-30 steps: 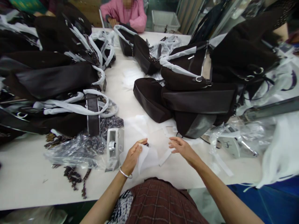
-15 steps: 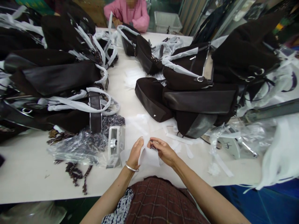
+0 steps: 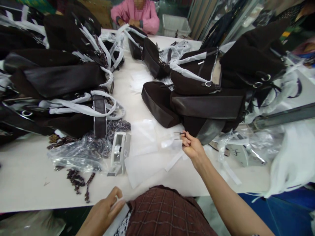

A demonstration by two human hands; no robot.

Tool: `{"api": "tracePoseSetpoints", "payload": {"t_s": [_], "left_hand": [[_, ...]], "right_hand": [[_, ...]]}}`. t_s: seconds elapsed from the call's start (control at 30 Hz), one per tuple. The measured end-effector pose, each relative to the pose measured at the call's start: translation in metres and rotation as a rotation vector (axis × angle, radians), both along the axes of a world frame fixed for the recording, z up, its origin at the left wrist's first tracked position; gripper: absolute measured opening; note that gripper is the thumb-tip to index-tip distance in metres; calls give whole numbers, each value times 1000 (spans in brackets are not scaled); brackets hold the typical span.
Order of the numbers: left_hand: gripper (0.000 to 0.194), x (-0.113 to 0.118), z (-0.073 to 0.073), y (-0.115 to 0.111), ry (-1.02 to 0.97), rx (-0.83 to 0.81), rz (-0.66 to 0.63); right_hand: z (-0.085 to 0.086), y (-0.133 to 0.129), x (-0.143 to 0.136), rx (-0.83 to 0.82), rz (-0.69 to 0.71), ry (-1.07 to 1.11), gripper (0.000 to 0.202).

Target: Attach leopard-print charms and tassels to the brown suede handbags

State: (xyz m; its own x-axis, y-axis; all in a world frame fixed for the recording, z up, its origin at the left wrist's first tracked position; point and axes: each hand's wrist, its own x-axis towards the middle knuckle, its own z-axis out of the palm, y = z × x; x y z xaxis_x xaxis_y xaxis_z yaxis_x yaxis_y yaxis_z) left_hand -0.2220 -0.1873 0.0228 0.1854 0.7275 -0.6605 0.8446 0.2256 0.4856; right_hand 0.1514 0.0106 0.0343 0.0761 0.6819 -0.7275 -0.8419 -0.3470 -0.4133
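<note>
My right hand [image 3: 193,146] is closed around what look like small scissors [image 3: 180,132], with two thin blades pointing left over the white paper scraps. Low at the table's front edge, my left hand [image 3: 105,209] has its fingers curled on a piece of white paper [image 3: 119,219] beside my apron. White paper sheets [image 3: 142,165] lie on the table between the hands, and a narrow paper strip [image 3: 174,160] lies under my right wrist. Left of the sheets stands a grey tape dispenser [image 3: 120,152].
Dark brown bags [image 3: 209,106] with white-wrapped handles are heaped at right, and more bags [image 3: 64,78] at left. A clear plastic bag [image 3: 81,154] and braided cords [image 3: 76,180] lie at left front. Across the table sits a person in pink [image 3: 147,19]. White strips [image 3: 292,160] hang at right.
My hands have moved apart. The left went down and left to the table edge with white paper; the right moved right and slightly up, holding the scissors with their blades now showing.
</note>
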Motion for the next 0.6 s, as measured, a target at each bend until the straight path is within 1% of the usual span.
{"api": "tracePoseSetpoints", "payload": {"t_s": [0.03,0.07,0.13,0.2,0.23,0.27,0.33,0.37,0.4,0.47,0.53,0.6], "left_hand": [[31,0,3,-2,39,5,-24],[39,3,6,-1,62,51,-38],[51,18,12,9,18,220,-39],[51,43,19,29,-129,391,10],[52,59,24,41,-224,441,60],[56,75,28,54,-343,455,103],[60,106,35,80,-572,386,182],[56,120,37,91,-656,343,207],[48,132,37,101,-718,295,223],[37,148,34,112,-783,230,292],[36,150,27,111,-790,212,417],[36,136,18,97,-754,181,550]], "right_hand": [[2,-4,-7,13,29,49,22],[4,-8,-16,25,56,90,22],[8,-17,-32,40,98,134,20],[14,-25,-44,68,130,143,16],[17,-28,-49,82,143,144,14],[21,-31,-54,98,151,147,13],[28,-35,-61,129,168,157,12],[32,-37,-63,146,178,158,12],[35,-39,-66,164,190,153,11],[40,-44,-67,193,210,125,10],[44,-50,-62,198,224,90,11],[47,-58,-48,182,248,59,14]]}}
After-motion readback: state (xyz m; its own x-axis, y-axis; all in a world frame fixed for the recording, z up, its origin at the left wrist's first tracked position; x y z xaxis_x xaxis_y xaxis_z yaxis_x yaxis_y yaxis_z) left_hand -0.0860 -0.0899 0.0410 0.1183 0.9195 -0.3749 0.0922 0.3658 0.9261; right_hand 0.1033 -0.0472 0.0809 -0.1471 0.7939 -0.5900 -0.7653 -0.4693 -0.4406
